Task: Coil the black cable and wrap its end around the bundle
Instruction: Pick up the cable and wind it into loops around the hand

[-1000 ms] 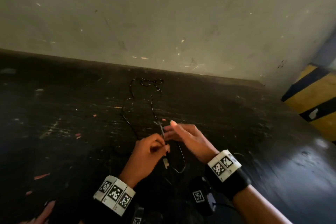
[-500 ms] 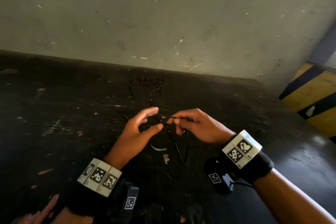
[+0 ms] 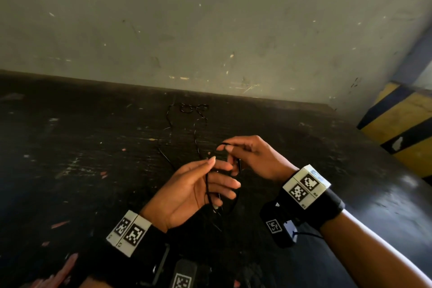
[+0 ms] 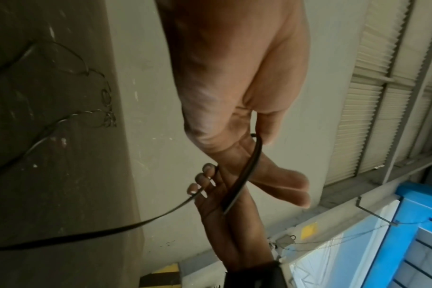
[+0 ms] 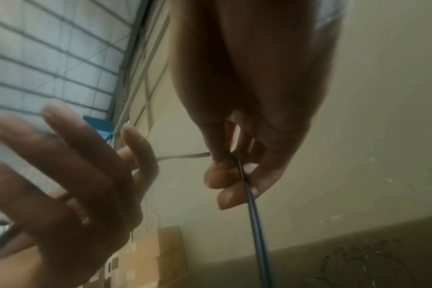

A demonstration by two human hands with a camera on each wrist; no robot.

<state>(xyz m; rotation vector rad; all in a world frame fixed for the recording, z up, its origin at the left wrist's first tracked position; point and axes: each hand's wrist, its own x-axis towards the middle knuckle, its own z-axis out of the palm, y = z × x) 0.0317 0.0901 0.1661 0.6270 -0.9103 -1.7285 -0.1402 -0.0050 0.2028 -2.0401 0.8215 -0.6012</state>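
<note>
My left hand (image 3: 194,190) is spread flat, fingers straight, with a loop of the black cable (image 3: 208,190) hanging over them above the dark table (image 3: 70,159). My right hand (image 3: 253,158), just beside the left, pinches the cable between thumb and fingertips. The rest of the cable trails away from my left hand across the table toward the wall (image 3: 210,18).

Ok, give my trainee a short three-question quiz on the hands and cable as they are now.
1. True or false: the right hand pinches the black cable.
2. The left hand has its fingers: A) clenched in a fist, B) spread, with cable looped around them, C) flat on the table.
3. Fill in: the uncoiled rest of the cable lies on the dark ____, toward the wall.

Key: 1 true; 2 B; 3 table.
</note>
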